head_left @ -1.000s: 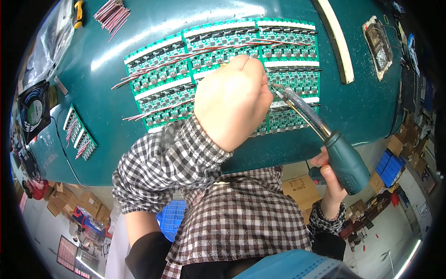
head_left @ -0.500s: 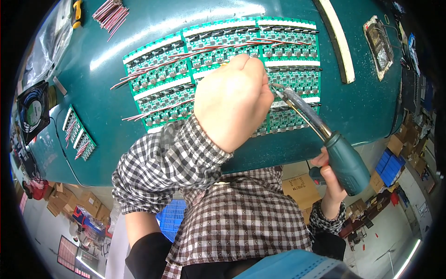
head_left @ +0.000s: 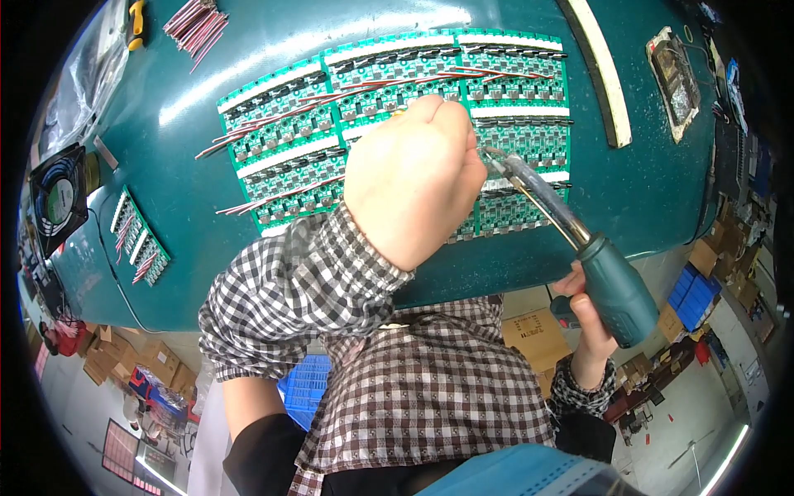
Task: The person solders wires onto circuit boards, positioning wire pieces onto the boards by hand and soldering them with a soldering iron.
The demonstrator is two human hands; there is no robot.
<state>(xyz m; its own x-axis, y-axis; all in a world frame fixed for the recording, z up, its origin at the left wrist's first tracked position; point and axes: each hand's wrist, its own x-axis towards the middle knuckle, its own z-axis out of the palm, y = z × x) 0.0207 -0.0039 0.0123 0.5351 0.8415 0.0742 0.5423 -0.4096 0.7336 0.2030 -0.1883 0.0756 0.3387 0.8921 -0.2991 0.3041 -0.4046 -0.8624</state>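
Rows of green circuit boards (head_left: 521, 142) with white strips and small metal parts lie in a block on the bench. My left hand (head_left: 413, 182) rests over the middle of them, its fingers pinched together. Whatever the fingertips hold is hidden behind the hand. In my right hand (head_left: 594, 326) is a soldering iron (head_left: 616, 285) with a dark green handle. Its metal tip points up and left, close to my left fingertips above the boards. Red, white and black wires (head_left: 285, 109) lie across the board rows, several sticking out past the left edge.
A bundle of loose wires (head_left: 197, 26) and a yellow-handled tool (head_left: 136, 25) lie at the far left. On the left are a fan (head_left: 62, 200) and a smaller board piece (head_left: 139, 240). A white-and-black strip (head_left: 602, 70) and a stained tray (head_left: 674, 83) lie on the right.
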